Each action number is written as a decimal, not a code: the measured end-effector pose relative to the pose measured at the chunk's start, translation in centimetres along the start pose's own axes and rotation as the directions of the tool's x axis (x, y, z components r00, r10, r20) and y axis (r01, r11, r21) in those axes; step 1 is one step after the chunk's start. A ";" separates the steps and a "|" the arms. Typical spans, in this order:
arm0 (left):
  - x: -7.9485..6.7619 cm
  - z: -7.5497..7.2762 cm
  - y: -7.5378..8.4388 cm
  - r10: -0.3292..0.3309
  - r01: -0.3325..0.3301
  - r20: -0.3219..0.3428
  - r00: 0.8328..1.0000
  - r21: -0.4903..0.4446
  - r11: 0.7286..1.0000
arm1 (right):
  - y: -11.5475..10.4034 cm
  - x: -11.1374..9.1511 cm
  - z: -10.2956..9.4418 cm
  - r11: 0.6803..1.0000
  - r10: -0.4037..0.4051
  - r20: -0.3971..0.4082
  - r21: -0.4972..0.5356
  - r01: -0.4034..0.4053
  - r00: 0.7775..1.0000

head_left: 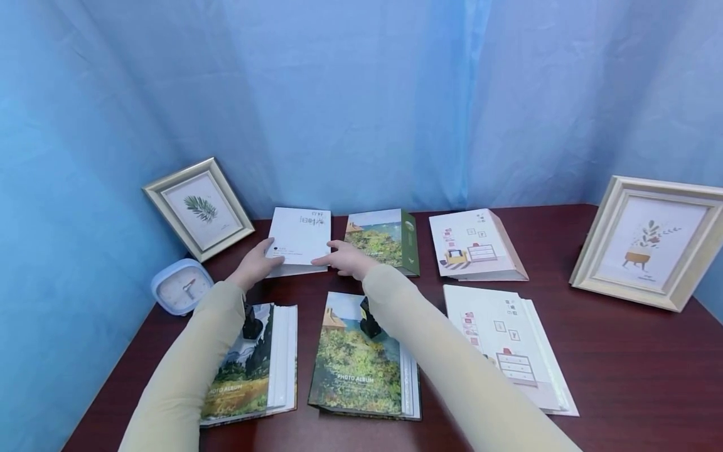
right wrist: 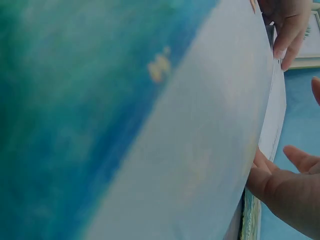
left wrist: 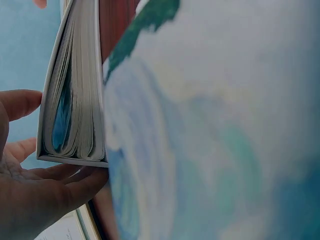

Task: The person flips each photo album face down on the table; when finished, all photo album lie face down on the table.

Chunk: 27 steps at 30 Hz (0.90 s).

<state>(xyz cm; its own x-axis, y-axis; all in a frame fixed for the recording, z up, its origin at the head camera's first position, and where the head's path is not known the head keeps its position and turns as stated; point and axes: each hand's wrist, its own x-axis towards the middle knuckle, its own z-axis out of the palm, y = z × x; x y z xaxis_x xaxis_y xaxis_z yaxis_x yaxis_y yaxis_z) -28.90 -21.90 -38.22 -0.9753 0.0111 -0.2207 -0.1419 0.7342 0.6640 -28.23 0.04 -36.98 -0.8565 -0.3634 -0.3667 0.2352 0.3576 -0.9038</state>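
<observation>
A white photo album (head_left: 299,235) with dark lettering lies at the back left of the table. My left hand (head_left: 255,263) grips its left side, the thumb over the cover's lower corner. In the left wrist view the thumb and fingers sit round the spine of the thick album (left wrist: 82,100), its page ends showing. My right hand (head_left: 349,258) holds the right side, with the thumb across the lower right corner; the right wrist view shows its fingers partly hidden behind a nearer painted cover. Beside it lies a green landscape album (head_left: 375,242).
Nearer me lie a wheat-field album (head_left: 243,383), another green landscape album (head_left: 356,364) and a white furniture-print album (head_left: 508,351). A similar album (head_left: 469,245) is at the back right. Frames (head_left: 164,201) (head_left: 618,285) stand at both sides, and a blue clock (head_left: 160,292) at left.
</observation>
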 end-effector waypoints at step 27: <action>-0.7 0.2 -0.6 -0.105 0.106 0.017 0.994 -0.254 0.961 | 0.0 -0.7 0.9 0.994 0.045 0.135 0.089 -0.057 0.990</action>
<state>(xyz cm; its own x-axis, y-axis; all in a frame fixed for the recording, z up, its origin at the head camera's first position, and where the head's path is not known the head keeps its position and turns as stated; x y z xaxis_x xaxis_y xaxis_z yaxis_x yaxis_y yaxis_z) -28.06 -22.17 -38.60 -0.9521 -0.0546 -0.3009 -0.2824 0.5348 0.7964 -27.24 -0.50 -36.96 -0.7754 -0.4595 -0.4332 0.3236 0.2999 -0.8974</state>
